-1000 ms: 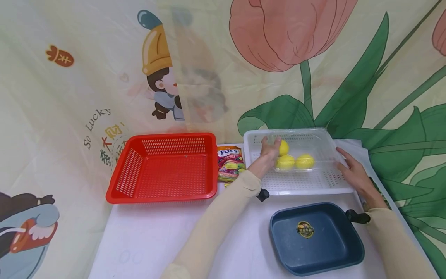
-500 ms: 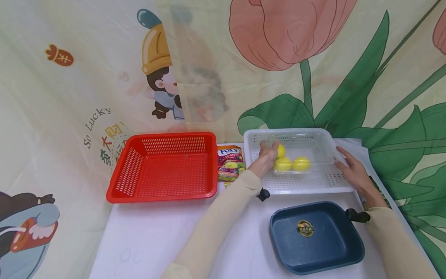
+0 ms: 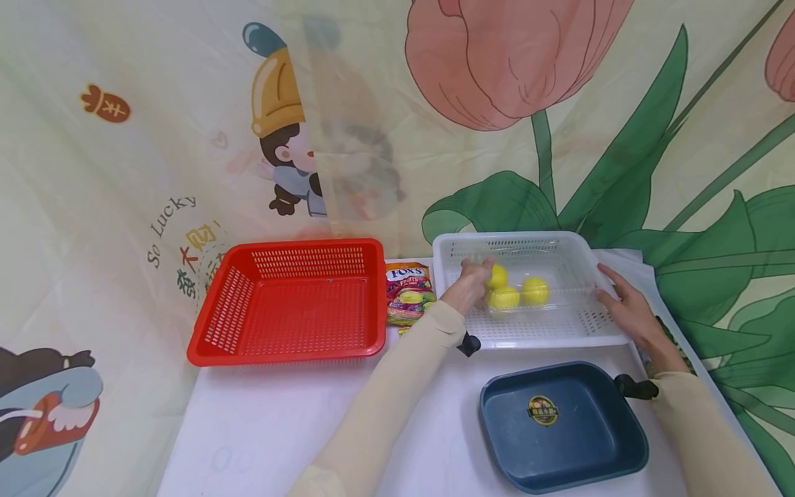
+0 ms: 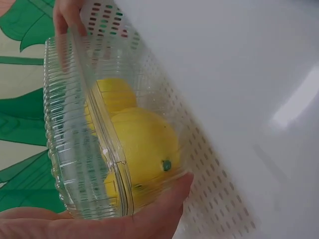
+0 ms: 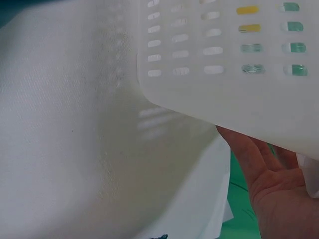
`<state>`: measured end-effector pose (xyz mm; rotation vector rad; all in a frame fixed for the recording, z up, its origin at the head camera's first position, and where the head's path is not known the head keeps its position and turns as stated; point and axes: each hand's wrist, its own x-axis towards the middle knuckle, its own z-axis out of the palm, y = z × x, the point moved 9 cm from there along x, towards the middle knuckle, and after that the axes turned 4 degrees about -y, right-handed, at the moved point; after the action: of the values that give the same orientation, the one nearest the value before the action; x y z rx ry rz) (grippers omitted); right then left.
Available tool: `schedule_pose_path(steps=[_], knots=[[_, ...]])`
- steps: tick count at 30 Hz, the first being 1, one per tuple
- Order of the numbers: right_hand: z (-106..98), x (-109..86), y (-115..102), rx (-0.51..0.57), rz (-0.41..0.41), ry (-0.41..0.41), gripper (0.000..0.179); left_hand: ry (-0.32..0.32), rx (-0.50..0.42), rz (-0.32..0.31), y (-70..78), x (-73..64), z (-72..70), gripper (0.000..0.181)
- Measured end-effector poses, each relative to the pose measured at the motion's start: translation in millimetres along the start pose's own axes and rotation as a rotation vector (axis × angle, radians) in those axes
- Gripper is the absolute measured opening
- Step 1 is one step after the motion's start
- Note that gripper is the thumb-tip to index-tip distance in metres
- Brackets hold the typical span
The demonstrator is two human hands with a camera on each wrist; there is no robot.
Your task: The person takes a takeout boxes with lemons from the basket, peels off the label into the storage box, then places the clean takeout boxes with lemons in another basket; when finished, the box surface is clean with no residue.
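My left hand (image 3: 468,286) grips the left end of a clear plastic box (image 3: 568,266) inside the white basket (image 3: 546,342). Three yellow lemons (image 3: 504,298) lie inside the box, near that hand. The left wrist view shows the thumb along the ridged side and a lemon (image 4: 144,144) with a green stem end pressed close to the wall. Whether the box touches the basket's floor I cannot tell. At the basket's right rim, my right hand (image 3: 636,310) holds on, with its fingers (image 5: 244,149) outside the wall and partly hidden in the right wrist view.
A red basket (image 3: 304,317) stands to the left. Between the baskets lies a FOX'S candy bag (image 3: 410,290). In front of the white basket is a dark blue rectangular pan (image 3: 565,449). A printed curtain (image 3: 373,172) hangs behind the white table (image 3: 273,428).
The clear box has come down lower into the white basket and slightly left. The lemons have shifted inside it. My right hand stays at the basket's right rim.
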<state>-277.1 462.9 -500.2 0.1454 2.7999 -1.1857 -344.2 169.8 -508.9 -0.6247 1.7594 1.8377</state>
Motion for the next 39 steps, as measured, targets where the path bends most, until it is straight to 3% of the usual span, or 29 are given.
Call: schedule_pose_path(steps=[15,20,27,39], knots=[[1,-1.8,-1,0.004,-0.003,-0.004,0.066,-0.03,-0.006,-0.061,-1.5,10.7,1.8,0.069],[2,-2.0,1,0.013,-0.001,-0.01,0.067,-0.049,0.004,-0.089,-1.5,10.0,0.6,0.071],[1,-1.2,1,0.007,-0.011,-0.005,0.067,-0.025,-0.012,-0.119,-1.4,9.2,-0.1,0.072],[2,-2.3,0,0.005,-0.013,-0.005,0.067,-0.025,0.013,-0.127,0.4,6.3,-1.9,0.079]])
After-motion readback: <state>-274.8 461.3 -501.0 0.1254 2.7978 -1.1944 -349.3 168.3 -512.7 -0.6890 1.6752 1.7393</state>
